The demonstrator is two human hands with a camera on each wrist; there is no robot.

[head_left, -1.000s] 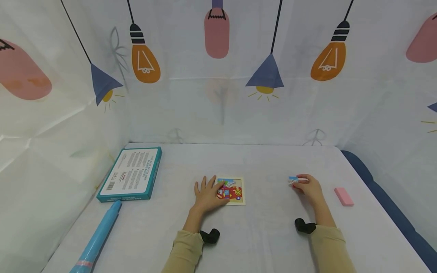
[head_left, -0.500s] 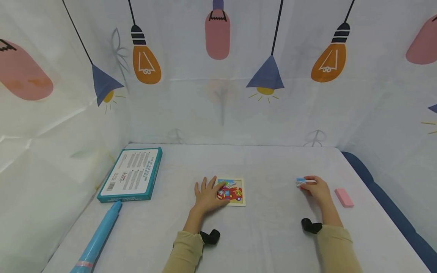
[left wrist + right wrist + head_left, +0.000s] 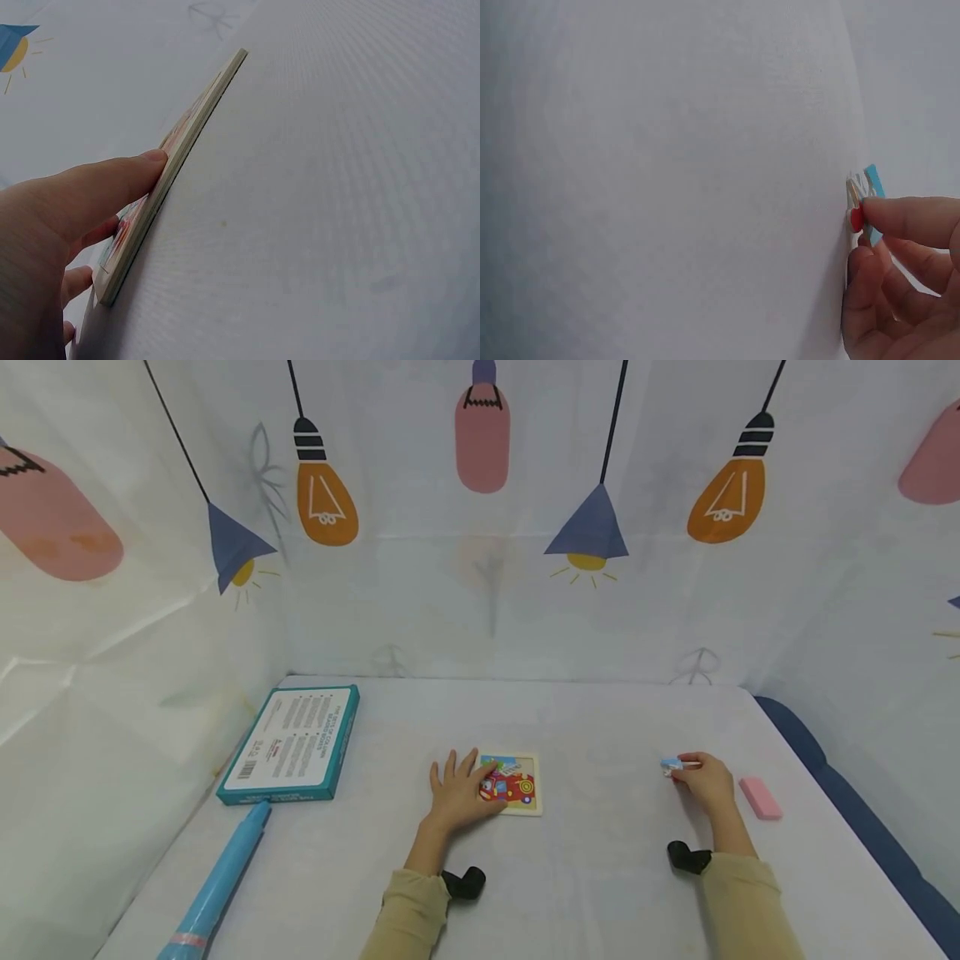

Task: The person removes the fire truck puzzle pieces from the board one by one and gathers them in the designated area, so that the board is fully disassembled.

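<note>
A small wooden picture puzzle with a red fire truck in a pale frame lies flat on the table. My left hand rests at its left side with fingers spread. In the left wrist view, the thumb presses on the near edge of the puzzle board. Off to the right, my right hand pinches a small blue and white puzzle piece between thumb and fingertips. The right wrist view shows the piece tilted, with a red spot, close above the table surface; the fingers partly cover it.
A pink block lies just right of my right hand. At the back left is a teal and white box, and a long light blue tube lies in front of it. A printed cloth hangs behind the table.
My right hand has moved right with the puzzle piece, closer to the pink block, and the piece has tilted. My left hand stays on the puzzle board.
</note>
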